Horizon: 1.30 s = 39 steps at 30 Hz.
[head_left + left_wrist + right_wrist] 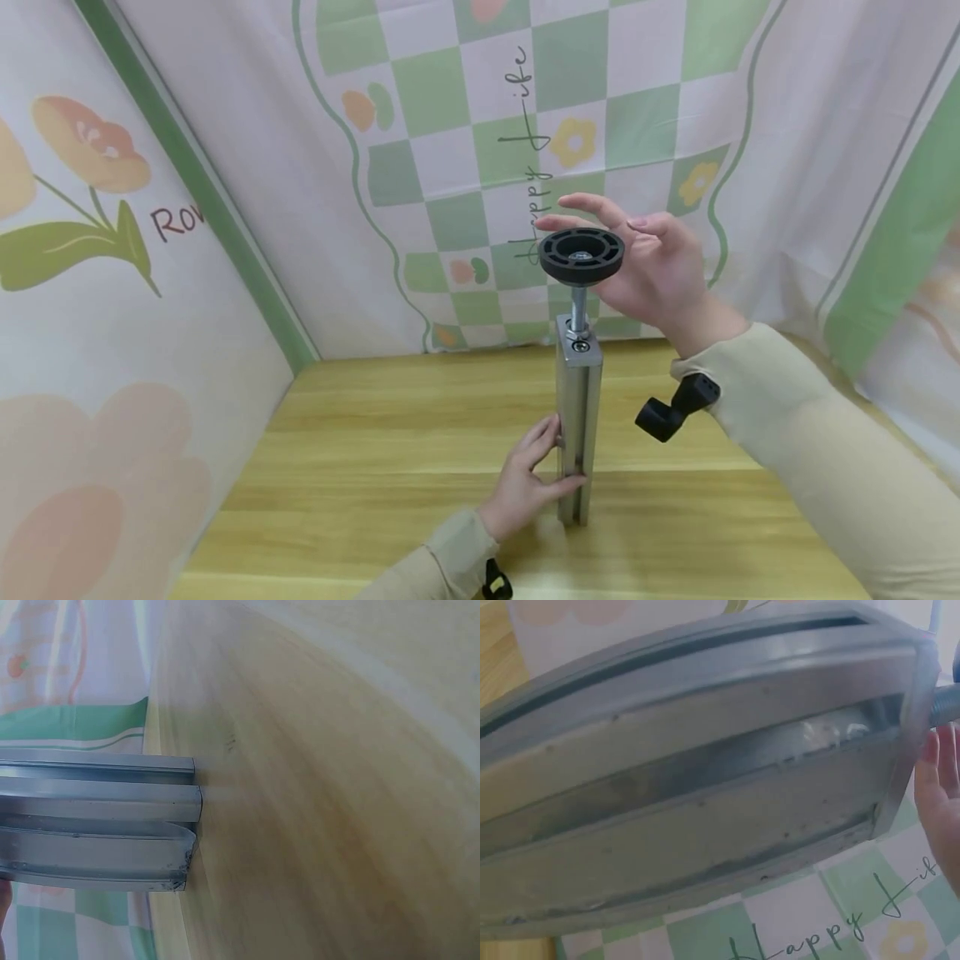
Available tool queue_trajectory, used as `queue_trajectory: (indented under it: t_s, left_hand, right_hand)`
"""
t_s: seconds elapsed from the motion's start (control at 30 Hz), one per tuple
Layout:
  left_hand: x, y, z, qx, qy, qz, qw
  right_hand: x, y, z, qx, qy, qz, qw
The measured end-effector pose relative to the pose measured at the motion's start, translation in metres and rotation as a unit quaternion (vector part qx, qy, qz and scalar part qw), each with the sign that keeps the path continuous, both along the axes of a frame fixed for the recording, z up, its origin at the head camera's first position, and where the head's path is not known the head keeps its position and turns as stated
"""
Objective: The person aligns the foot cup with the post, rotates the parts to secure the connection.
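Note:
An aluminium profile (576, 425) stands upright on the table, its lower end on the wood in the left wrist view. A threaded bolt (579, 308) with a nut rises from its end plate (581, 352). Atop the bolt sits a black round levelling foot (581, 272), flat side up. Low on the profile, my left hand (519, 492) grips it between thumb and fingers. My right hand (652, 271) is beside and behind the levelling foot with fingers spread; whether it touches the foot I cannot tell. The right wrist view shows the profile (690, 765) large, with right fingers (946, 780) near the bolt.
The wooden table (360, 450) lies under the profile. A checkered curtain (431, 79) hangs at the back, and a flowered cloth (97, 350) covers the left side. Black camera mounts sit on both wrists, the right mount (675, 408) near the profile.

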<state>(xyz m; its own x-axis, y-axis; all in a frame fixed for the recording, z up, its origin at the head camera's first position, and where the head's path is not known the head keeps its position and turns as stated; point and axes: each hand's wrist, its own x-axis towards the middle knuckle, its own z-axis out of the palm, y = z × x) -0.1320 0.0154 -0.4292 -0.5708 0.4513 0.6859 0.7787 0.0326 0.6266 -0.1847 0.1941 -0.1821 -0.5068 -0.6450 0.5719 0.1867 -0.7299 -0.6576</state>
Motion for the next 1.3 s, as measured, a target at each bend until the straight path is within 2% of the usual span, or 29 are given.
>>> queue_trajectory:
  t_s: [0.07, 0.13, 0.23, 0.3, 0.43, 0.47, 0.5, 0.67, 0.7, 0.73, 0.93, 1.03, 1.13, 1.3]
  left_hand:
    - [0.0, 0.0, 0.0, 0.005, 0.005, 0.001, 1.0]
    - [0.0, 0.0, 0.0, 0.009, 0.015, 0.002, 0.9998]
    - [-0.001, 0.0, 0.001, 0.01, 0.031, 0.002, 0.9995]
    - [-0.001, 0.0, 0.0, 0.005, 0.044, 0.004, 0.999]
    - [-0.003, 0.0, 0.0, 0.002, 0.059, 0.002, 0.9983]
    - [-0.001, -0.001, 0.004, 0.004, 0.062, 0.002, 0.9981]
    - [-0.001, 0.0, 0.004, 0.005, 0.064, 0.001, 0.9979]
    - [-0.001, -0.001, 0.004, 0.006, 0.059, -0.003, 0.9982]
    - [-0.003, 0.0, -0.001, 0.005, 0.054, -0.004, 0.9985]
    - [-0.003, -0.001, 0.0, 0.004, 0.049, -0.004, 0.9988]
    - [-0.001, -0.002, 0.001, -0.001, 0.021, 0.001, 0.9998]
    - [-0.001, -0.002, 0.001, -0.002, 0.018, 0.004, 0.9998]
    - [-0.002, -0.002, -0.001, -0.001, 0.033, 0.01, 0.9994]
    - [-0.003, -0.001, -0.002, 0.0, 0.045, 0.012, 0.9989]
  right_hand:
    - [-0.002, -0.003, 0.002, -0.023, -0.013, 0.06, 0.9978]
    - [-0.004, -0.007, 0.004, -0.032, -0.009, 0.102, 0.9942]
    - [-0.005, -0.013, 0.005, -0.027, 0.013, 0.132, 0.9908]
    - [-0.006, -0.015, 0.005, -0.026, 0.015, 0.144, 0.9891]
    - [-0.004, -0.018, 0.005, -0.035, -0.009, 0.159, 0.9866]
    - [-0.004, -0.018, 0.004, -0.037, -0.013, 0.16, 0.9863]
    - [-0.004, -0.018, 0.004, -0.038, -0.015, 0.161, 0.9862]
    - [-0.006, -0.018, 0.0, -0.042, -0.014, 0.162, 0.9858]
    - [-0.006, -0.018, -0.001, -0.043, -0.011, 0.162, 0.9858]
    - [-0.006, -0.018, -0.001, -0.045, -0.011, 0.162, 0.9857]
    - [-0.006, -0.02, -0.002, -0.047, -0.004, 0.148, 0.9879]
    - [-0.005, -0.019, -0.003, -0.041, 0.015, 0.114, 0.9925]
    - [-0.002, -0.017, -0.003, -0.029, 0.044, 0.071, 0.9961]
    - [0.002, -0.012, -0.003, 0.0, 0.106, -0.009, 0.9944]
